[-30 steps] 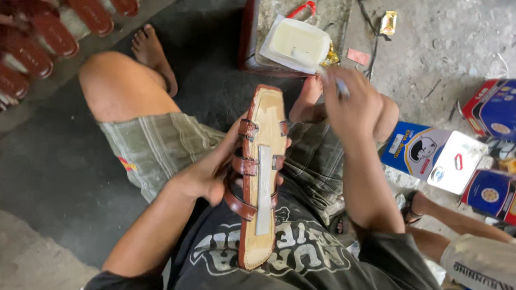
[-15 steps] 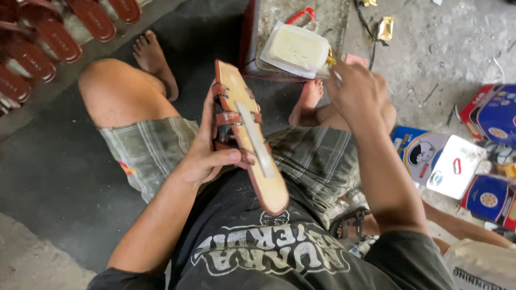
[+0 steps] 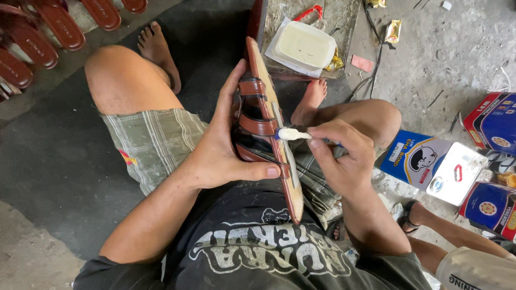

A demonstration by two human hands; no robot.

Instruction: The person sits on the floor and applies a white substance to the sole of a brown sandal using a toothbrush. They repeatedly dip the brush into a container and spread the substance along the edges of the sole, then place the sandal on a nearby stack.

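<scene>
My left hand [image 3: 224, 146] grips a brown leather sandal [image 3: 267, 122] by its straps, turned on edge with the tan sole facing right, over my lap. My right hand [image 3: 341, 159] holds a small brush [image 3: 295, 134] with a white, glue-coated tip. The tip touches the sole's surface near the middle, where a pale stripe of glue runs along it. A white tub of pale glue [image 3: 304, 44] sits on a board ahead of my knees.
Several brown sandals [image 3: 48, 26] are lined up at the top left. Blue and white cans and boxes [image 3: 442, 167] stand on the concrete floor at right. Another person's foot in a sandal and leg [image 3: 438, 227] show at the lower right.
The sandal has tilted from leaning left to nearly upright on edge. My right hand came down from beside the glue tub and brought the brush tip onto the sole.
</scene>
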